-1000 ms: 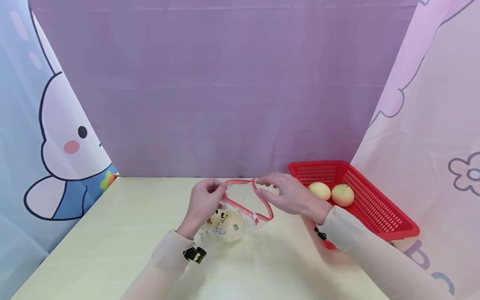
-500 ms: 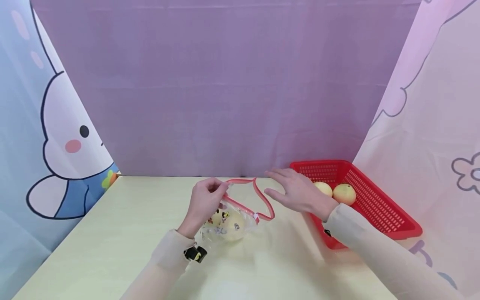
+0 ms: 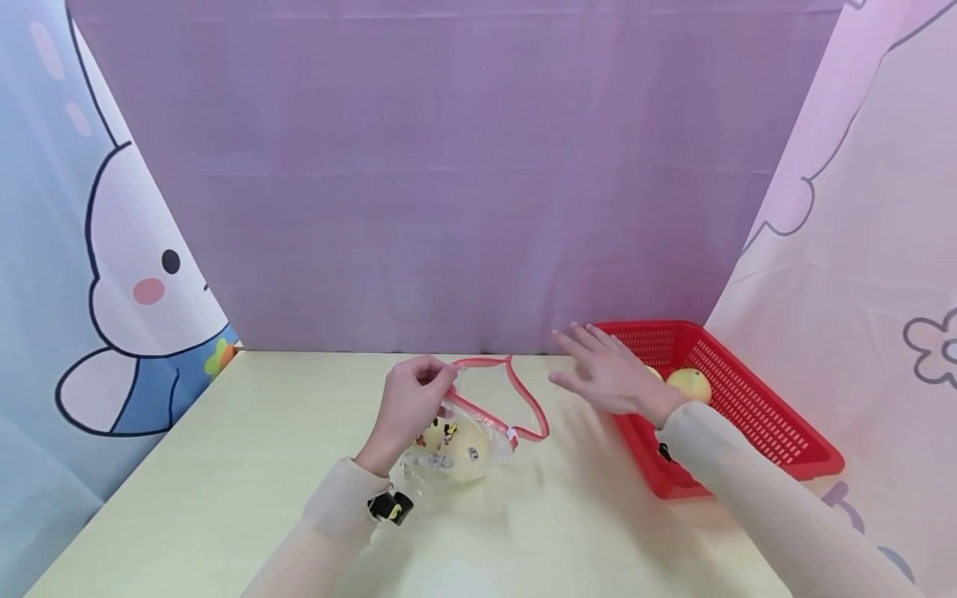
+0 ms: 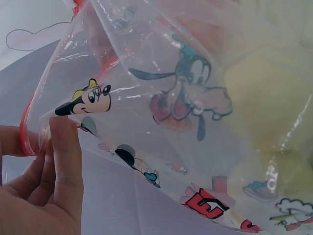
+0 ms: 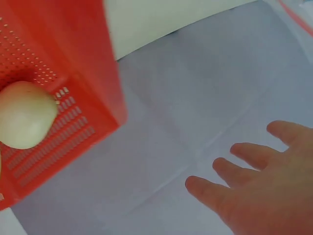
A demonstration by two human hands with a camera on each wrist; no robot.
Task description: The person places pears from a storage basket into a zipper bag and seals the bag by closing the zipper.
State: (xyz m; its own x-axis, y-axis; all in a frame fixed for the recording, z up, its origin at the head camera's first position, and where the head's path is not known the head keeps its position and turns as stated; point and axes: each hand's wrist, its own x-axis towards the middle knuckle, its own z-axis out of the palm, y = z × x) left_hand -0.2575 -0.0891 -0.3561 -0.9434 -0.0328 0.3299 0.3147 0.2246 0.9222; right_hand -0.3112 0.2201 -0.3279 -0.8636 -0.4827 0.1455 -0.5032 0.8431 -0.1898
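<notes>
My left hand (image 3: 409,399) pinches the red zip edge of a clear plastic zip bag (image 4: 190,98) printed with cartoon characters. The bag's mouth gapes toward the right, its red slider at the near corner. Inside lie pale yellow round fruits (image 3: 465,453), blurred through the plastic in the left wrist view. My right hand (image 3: 609,374) hovers by the left wall of a red plastic basket (image 3: 755,415), fingers spread and holding nothing. Two pale yellow fruits sit in that basket, one fruit (image 3: 689,384) showing well, the other mostly behind my right hand.
Under the bag is a pale yellow table (image 3: 299,440). A purple cloth (image 3: 478,183) hangs behind it, and printed curtains (image 3: 845,274) close off both sides. The basket's slotted walls rise at the right of the table.
My right hand has moved away from the bag's mouth, rightward to the basket, its fingers spreading. My left hand stays at the bag, which keeps its gaping shape.
</notes>
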